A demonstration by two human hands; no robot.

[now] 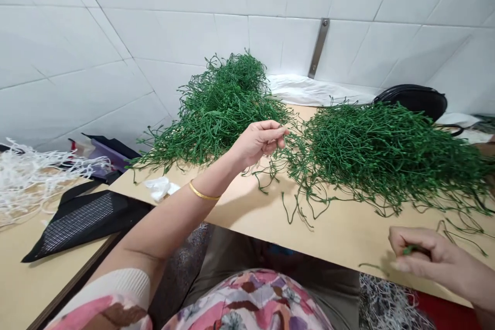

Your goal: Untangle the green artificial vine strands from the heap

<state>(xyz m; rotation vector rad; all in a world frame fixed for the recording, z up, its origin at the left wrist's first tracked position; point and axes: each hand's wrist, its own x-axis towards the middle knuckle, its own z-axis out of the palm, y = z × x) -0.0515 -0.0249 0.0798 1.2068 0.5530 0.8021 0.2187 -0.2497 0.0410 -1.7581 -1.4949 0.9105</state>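
Observation:
My left hand (265,142) is raised over the middle of the table, its thumb and fingertips pinched together. What sits in that pinch is too small to make out. Behind and below it lie loose short green cords (305,165) with knotted ends. My right hand (429,263) is curled closed near the table's front right edge, with a bit of green cord (412,250) showing inside the fingers. Another green cord piece (373,267) lies just left of it. Two big heaps of such cords stand farther back, a left heap (224,108) and a right heap (379,149).
White cords (34,175) are piled on the left table beside a black mesh-panelled bag (81,219). A crumpled white tissue (160,187) lies near my left forearm. At the back are white cloth (309,90), a black pouch (412,100) and the tiled wall (185,36) with a metal bracket (319,49).

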